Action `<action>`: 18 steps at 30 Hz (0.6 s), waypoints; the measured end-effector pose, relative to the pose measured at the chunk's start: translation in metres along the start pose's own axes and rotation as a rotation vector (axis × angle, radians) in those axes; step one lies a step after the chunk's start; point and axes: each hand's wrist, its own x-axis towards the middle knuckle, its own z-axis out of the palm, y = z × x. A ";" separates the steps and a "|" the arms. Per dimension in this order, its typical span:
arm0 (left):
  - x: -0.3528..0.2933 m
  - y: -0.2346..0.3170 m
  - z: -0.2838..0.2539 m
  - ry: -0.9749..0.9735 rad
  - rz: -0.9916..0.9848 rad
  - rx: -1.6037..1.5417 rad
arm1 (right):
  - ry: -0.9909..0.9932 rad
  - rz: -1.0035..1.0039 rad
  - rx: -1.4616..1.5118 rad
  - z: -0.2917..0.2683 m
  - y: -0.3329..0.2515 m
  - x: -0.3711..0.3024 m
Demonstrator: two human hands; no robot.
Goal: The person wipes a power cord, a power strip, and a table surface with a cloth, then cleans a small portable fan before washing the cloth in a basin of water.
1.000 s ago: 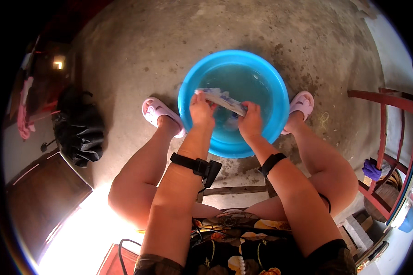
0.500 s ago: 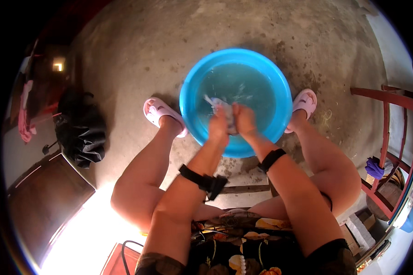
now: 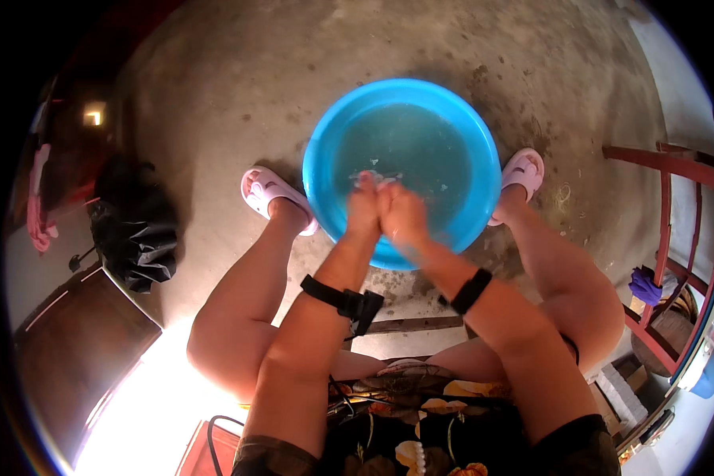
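Note:
A round blue basin [image 3: 484, 151] of cloudy water [image 3: 408, 135] stands on the floor between my feet. Over its near side, my left hand [image 3: 363, 208] and my right hand [image 3: 402, 214] are pressed together, both closed. Between them is a small, wet, pale cloth [image 3: 386, 182]; only a little of it shows past my fingers, and the rest is hidden. My right hand is slightly blurred. Each wrist has a black strap round it.
Pink slippers [image 3: 271, 197] on my feet flank the basin. A black plastic bag [image 3: 135, 230] lies to the left, above a brown wooden panel [image 3: 79, 341]. On the right stands a dark red wooden frame [image 3: 665, 214] with a purple cloth [image 3: 645, 287] on it.
My right hand has shifted left, closer against my left hand. The cloth, which showed plainly between my hands before, is now mostly covered by them.

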 end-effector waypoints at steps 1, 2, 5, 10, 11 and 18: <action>-0.001 0.004 -0.003 0.001 0.000 -0.003 | -0.027 -0.112 0.078 -0.001 -0.014 -0.010; -0.003 0.006 -0.006 0.002 0.020 -0.124 | -0.052 -0.100 0.099 -0.002 -0.014 -0.008; 0.001 -0.010 0.000 -0.029 0.064 -0.185 | -0.084 -0.052 0.111 -0.008 0.011 0.017; -0.001 -0.009 0.006 0.065 0.075 -0.208 | -0.125 0.088 0.010 -0.003 0.015 0.013; 0.004 -0.003 -0.007 -0.012 0.023 -0.298 | -0.031 -0.063 -0.005 -0.001 -0.005 -0.007; -0.016 -0.016 0.025 0.085 0.182 -0.040 | -0.121 0.197 0.158 -0.010 0.031 0.020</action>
